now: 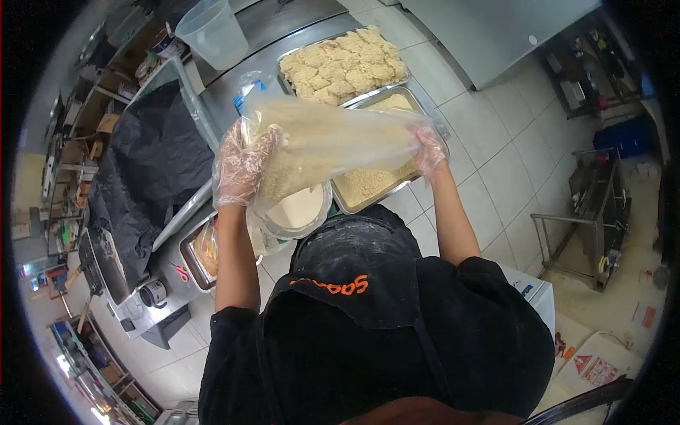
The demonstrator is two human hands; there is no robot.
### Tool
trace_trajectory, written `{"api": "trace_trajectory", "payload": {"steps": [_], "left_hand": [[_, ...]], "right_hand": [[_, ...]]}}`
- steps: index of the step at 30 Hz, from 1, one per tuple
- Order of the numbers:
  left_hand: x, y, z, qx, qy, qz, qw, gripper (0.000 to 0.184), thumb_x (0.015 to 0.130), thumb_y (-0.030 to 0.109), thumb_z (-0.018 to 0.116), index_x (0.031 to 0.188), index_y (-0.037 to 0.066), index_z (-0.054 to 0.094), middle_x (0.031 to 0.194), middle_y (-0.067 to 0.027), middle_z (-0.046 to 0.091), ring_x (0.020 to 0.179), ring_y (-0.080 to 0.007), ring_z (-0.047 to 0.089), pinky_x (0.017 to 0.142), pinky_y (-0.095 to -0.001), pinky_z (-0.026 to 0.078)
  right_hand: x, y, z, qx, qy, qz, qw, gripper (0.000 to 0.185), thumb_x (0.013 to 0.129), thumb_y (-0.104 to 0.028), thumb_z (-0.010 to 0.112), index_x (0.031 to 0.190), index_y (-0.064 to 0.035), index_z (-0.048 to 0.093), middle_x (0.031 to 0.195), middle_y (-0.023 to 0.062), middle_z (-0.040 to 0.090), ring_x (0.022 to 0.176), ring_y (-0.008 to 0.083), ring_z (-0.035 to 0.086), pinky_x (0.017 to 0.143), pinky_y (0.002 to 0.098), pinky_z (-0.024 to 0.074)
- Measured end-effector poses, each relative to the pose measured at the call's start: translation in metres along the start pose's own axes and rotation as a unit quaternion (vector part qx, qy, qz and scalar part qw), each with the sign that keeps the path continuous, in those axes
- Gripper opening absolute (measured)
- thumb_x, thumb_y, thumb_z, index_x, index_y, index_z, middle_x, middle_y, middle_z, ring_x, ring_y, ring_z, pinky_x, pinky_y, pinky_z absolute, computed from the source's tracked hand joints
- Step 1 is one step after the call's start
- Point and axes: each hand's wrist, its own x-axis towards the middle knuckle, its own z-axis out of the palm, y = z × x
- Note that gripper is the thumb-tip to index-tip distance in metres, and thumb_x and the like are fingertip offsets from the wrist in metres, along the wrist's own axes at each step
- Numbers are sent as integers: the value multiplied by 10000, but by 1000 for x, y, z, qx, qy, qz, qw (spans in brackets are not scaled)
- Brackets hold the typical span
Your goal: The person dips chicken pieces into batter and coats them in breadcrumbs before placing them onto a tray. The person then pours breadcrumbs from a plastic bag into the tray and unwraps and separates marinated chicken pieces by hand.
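Observation:
A large clear plastic bag of pale crumbs (322, 134) is stretched sideways between my hands. My left hand (244, 164), in a crumb-dusted clear glove, grips its fuller end. My right hand (430, 150), also gloved, is closed on the opposite end. Beneath the bag sits a metal tray of crumbs (365, 190), partly covered by it. Close to my left forearm is a bowl of creamy white batter (299, 211). Beyond the bag, a second tray is heaped with crumb-coated pieces (343, 65).
Black plastic sheeting (145, 163) covers a large container at left. A translucent tub (212, 35) stands at the back. By my left elbow are a small tray with a bagged item (205, 251) and scissors (181, 272). A metal rack (588, 219) stands on the floor at right.

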Motion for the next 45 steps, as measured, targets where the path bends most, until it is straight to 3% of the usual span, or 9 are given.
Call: {"api": "trace_trajectory", "payload": {"steps": [4,11,16,23,31,36,39,43,45], "left_hand": [[9,22,7,14,-35,0,999,427,826,327,725,1123,32,643,1021,-148,685,904,-261,657,809,-367,491],[16,65,24,200,28,118,972,332,841,285,710,1116,101,693,1021,-88,701,911,-194,656,814,-333,499],[32,83,32,251,18,170,953,370,849,332,693,1140,105,685,1047,-107,691,943,-219,651,835,-347,491],[60,67,49,280,2,156,947,460,876,397,638,1218,90,627,1105,-153,669,1003,-277,638,873,-384,476],[63,64,43,312,6,170,935,460,919,430,560,1192,64,624,1091,-193,656,999,-345,621,868,-407,464],[65,46,34,291,-4,278,915,379,944,374,525,1033,36,673,949,-202,655,892,-349,620,790,-425,456],[56,67,29,419,-61,201,883,307,880,167,535,1158,92,641,1112,-160,654,993,-372,601,856,-461,472],[52,74,20,367,-30,261,892,263,887,199,547,1075,65,672,1032,-168,670,936,-384,609,796,-467,474],[46,88,22,302,14,159,940,273,896,264,563,971,33,688,942,-193,670,897,-398,608,781,-467,464]], "right_hand": [[-4,12,4,11,12,44,999,407,899,-174,631,1269,-120,472,1280,70,604,1109,196,576,937,378,497],[0,24,-2,-20,-27,80,996,426,919,-190,607,1308,-136,442,1315,50,579,1115,167,571,941,363,494],[12,34,-4,-100,6,84,991,375,934,-260,615,1268,-160,479,1096,-18,612,830,99,529,664,284,461],[9,21,-4,-94,28,158,983,428,909,-276,664,1271,-127,491,1040,-17,600,860,99,564,622,262,446],[2,-32,26,-305,57,65,949,568,775,-13,646,1320,-36,487,978,70,619,757,123,583,633,252,484],[13,-30,28,-339,92,-12,936,510,768,-9,642,1268,-30,541,944,66,643,750,137,591,652,253,489],[18,-11,9,-295,90,-18,951,470,793,-25,669,1251,-38,565,978,73,657,812,143,609,674,261,495],[17,-7,13,-254,127,-45,958,452,835,-30,656,1276,-36,556,976,73,671,803,131,619,706,261,510],[18,-5,12,-284,109,-37,952,452,839,-35,657,1278,-30,551,968,71,669,795,123,615,693,255,507]]}}
